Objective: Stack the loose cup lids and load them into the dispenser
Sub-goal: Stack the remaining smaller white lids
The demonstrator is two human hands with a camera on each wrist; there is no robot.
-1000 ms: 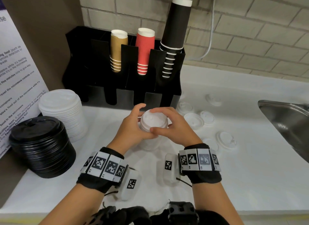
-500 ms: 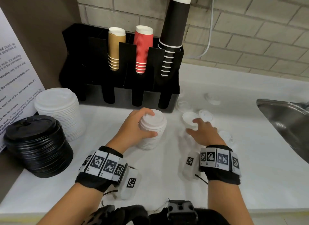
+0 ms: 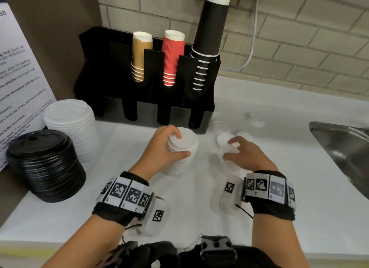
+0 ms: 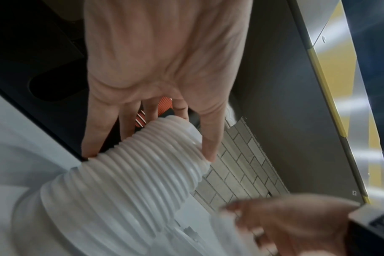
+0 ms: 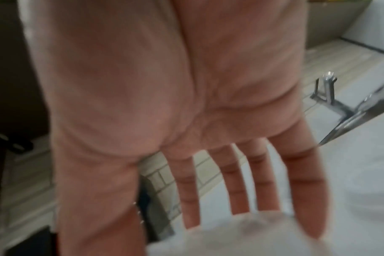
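Note:
A tall stack of white cup lids stands on the white counter in front of the black dispenser. My left hand grips the top of that stack, thumb in front and fingers behind; the left wrist view shows the ribbed stack of lids under its fingers. To the right, my right hand holds a single loose white lid just above the counter. In the blurred right wrist view this loose lid sits at the fingertips.
More loose white lids lie by the wall behind my right hand. A wider white lid stack and a black lid stack stand at the left. Tan, red and black cups fill the dispenser. A steel sink lies at the right.
My right hand left the top of the stack, moved right to the loose lids and took hold of one. My left hand kept its grip on the stack.

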